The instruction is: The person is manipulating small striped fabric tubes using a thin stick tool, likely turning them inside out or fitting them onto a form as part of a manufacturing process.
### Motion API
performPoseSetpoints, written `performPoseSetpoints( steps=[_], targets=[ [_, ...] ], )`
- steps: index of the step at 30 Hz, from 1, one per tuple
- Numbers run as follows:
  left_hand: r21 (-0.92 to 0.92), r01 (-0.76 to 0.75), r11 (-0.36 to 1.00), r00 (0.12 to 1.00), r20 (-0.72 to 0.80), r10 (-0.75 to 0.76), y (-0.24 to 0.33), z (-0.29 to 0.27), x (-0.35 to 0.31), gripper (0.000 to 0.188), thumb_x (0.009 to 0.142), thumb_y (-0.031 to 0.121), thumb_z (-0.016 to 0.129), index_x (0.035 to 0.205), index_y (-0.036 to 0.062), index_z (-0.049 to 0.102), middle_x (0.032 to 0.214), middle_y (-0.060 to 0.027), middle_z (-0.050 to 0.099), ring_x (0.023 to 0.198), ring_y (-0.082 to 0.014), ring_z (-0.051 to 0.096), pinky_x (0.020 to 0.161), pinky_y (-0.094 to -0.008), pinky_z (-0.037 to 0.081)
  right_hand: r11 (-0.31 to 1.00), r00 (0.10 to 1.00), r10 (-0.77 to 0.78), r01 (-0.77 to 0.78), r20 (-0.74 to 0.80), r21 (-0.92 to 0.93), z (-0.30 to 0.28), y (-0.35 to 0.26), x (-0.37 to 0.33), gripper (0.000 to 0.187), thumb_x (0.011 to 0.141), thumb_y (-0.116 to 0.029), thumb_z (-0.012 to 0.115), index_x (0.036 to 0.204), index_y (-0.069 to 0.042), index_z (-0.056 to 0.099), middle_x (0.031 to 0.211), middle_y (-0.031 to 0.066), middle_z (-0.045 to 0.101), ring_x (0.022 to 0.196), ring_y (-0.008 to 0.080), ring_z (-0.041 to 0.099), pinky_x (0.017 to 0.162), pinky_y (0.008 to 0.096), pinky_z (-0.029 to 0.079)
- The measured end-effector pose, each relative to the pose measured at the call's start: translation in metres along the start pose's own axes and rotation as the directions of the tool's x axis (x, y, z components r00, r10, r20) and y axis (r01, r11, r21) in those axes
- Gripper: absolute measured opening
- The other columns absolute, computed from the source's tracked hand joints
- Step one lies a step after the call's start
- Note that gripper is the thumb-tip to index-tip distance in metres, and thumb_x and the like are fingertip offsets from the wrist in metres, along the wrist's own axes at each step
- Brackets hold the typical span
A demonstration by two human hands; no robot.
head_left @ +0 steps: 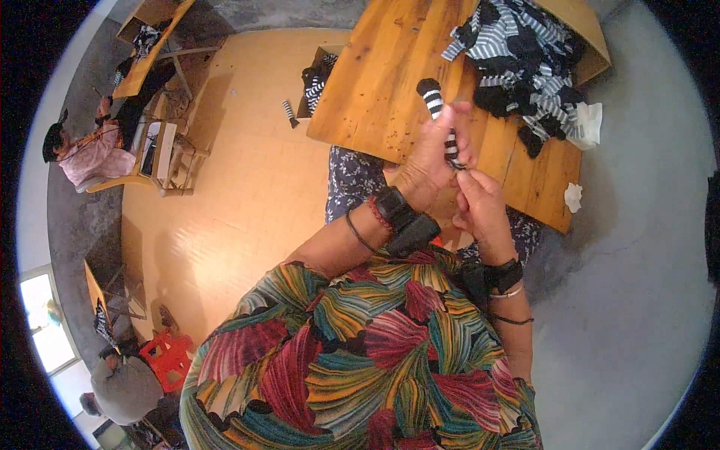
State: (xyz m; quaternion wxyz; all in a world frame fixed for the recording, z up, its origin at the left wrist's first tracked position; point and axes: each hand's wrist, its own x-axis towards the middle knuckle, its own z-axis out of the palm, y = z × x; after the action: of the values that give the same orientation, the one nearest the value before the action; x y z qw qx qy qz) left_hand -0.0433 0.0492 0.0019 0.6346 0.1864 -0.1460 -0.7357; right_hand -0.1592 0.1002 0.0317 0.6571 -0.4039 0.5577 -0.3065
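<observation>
A slim black-and-white striped knitted tube (pixel 432 97) with a solid black far end slants across my left hand (pixel 429 154), whose fingers are wrapped round its middle. At the tube's near end, the thumb and fingertips of my right hand (pixel 481 201) pinch together on it. Whether they also grip a thread or a loose edge is too small to tell. Both hands meet over the near edge of the wooden table (pixel 382 75). To their far right lies a heaped pile of striped and black knitted pieces (pixel 517 67).
A cardboard box (pixel 589 37) backs the pile. White scraps (pixel 574 196) lie by the table's right edge. On the floor at left, an open carton (pixel 304 105) holds striped pieces, with one striped piece (pixel 289 114) beside it. Two other people (pixel 97 157) sit farther left, near a red stool (pixel 166 360).
</observation>
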Motion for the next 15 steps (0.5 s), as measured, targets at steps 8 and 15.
performPoseSetpoints(
  steps=[8, 15],
  targets=[
    [-0.040, -0.083, 0.996, 0.996, -0.015, 0.083, 0.035, -0.017, 0.027, 0.025, 0.082, 0.034, 0.054, 0.081, 0.0096, 0.050, 0.062, -0.0011, 0.048, 0.055, -0.0144, 0.047, 0.057, -0.0344, 0.042, 0.947, 0.981, -0.188, 0.168, -0.049, -0.274, -0.020, 0.031, 0.004, 0.028, 0.084, -0.021, 0.048, 0.073, 0.003, 0.055, 0.054, 0.0023, 0.046, 0.052, 0.0106, 0.045, 0.049, 0.0258, 0.037],
    [0.104, -0.072, 0.992, 0.994, -0.074, 0.080, 0.021, -0.007, 0.015, 0.015, 0.083, 0.015, 0.054, 0.095, 0.0104, 0.047, 0.056, 0.0003, 0.042, 0.039, -0.0111, 0.036, 0.046, -0.0300, 0.040, 0.950, 0.990, -0.141, 0.128, -0.025, -0.285, -0.017, 0.025, 0.007, 0.024, 0.083, -0.019, 0.048, 0.077, 0.002, 0.057, 0.059, 0.0059, 0.052, 0.055, 0.0114, 0.046, 0.052, 0.0276, 0.040]
  ],
)
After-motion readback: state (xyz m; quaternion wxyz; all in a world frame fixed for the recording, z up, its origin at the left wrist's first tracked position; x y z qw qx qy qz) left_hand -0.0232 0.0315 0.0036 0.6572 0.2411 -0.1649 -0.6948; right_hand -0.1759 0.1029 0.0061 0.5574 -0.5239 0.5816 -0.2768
